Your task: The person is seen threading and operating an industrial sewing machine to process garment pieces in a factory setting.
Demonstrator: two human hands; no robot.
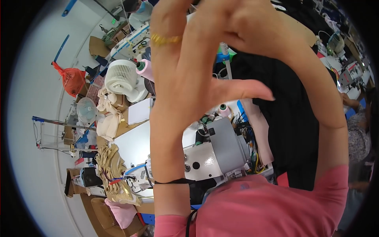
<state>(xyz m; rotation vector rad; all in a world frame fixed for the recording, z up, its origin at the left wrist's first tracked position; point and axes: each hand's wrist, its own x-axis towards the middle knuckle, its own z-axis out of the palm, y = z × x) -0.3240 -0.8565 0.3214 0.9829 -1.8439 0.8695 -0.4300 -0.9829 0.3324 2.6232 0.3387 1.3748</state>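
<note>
Both my hands are raised close to the camera, over a sewing workplace. My left hand (pixel 183 71) stands upright, a yellow ring on one finger and a dark band at the wrist. Its thumb stretches out to the right; the fingertips run past the upper edge. From the right, my right hand (pixel 256 27) arches in beside the left, knuckles bent, with its fingertips hidden or cut off. I see nothing held in either hand. Below them are a white sewing machine (pixel 201 160) with a grey housing (pixel 227 144) and a thread cone (pixel 224 110).
Black fabric (pixel 292 118) and a pale pink strip (pixel 258 138) lie right of the machine. Stacked beige cloth pieces (pixel 112 170) are at the left, below a white fan (pixel 120 79). A red bag (pixel 73 81) hangs by the wall. Co-workers sit at far left and right.
</note>
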